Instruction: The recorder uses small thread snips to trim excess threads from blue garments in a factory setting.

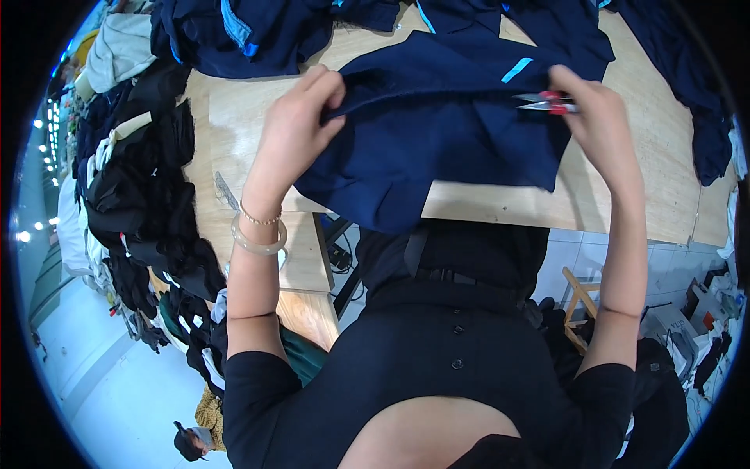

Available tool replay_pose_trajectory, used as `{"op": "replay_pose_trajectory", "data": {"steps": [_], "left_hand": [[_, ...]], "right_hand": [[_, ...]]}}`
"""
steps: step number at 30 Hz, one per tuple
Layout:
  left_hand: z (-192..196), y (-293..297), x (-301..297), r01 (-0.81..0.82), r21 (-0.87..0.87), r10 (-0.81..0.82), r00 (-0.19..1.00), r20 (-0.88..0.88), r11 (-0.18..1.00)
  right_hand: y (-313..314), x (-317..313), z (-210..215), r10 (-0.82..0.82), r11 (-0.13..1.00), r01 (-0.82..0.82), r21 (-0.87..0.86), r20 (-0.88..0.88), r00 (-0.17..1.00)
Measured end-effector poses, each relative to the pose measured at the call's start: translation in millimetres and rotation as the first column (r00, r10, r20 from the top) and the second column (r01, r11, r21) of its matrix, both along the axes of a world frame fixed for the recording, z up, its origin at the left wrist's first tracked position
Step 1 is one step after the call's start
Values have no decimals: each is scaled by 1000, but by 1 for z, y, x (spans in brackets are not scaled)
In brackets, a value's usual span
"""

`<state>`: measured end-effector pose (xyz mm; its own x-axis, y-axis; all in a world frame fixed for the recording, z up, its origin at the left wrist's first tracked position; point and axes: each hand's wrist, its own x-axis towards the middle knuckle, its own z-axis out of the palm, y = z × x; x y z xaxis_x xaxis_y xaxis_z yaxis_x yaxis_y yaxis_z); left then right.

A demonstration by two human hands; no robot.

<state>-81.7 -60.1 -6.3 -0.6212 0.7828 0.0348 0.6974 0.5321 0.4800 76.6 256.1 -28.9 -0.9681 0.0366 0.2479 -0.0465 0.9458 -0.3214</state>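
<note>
A dark navy garment piece (445, 144) is spread over the wooden table in front of me, its near part hanging past the edge. My left hand (297, 125) pinches the fabric at its left end, where a long fold or seam runs across toward the right. In my right hand (598, 117) is a small pair of red and silver thread snips (551, 102), slightly blurred, blades pointing left over the cloth. That hand's fingertips are at the fabric's right end; whether they also grip it I cannot tell. A short light blue strip (516, 70) shows on the cloth.
More navy pieces with light blue trim (242, 35) lie along the table's far side. Dark and white clothes (137, 180) are heaped at the left. A clear ruler-like piece (226, 190) lies on the wooden table (656, 156). Another person (205, 430) is at the lower left.
</note>
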Motion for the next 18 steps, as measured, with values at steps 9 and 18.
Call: {"op": "replay_pose_trajectory", "data": {"steps": [9, 18], "left_hand": [[-67, 4, 46, -58, 35, 63, 985, -161, 998], [-62, 50, 63, -116, 445, 79, 992, 100, 888]], "right_hand": [[-39, 69, -69, -343, 937, 346, -51, 66, 937], [-70, 19, -38, -15, 322, 91, -942, 91, 996]]}}
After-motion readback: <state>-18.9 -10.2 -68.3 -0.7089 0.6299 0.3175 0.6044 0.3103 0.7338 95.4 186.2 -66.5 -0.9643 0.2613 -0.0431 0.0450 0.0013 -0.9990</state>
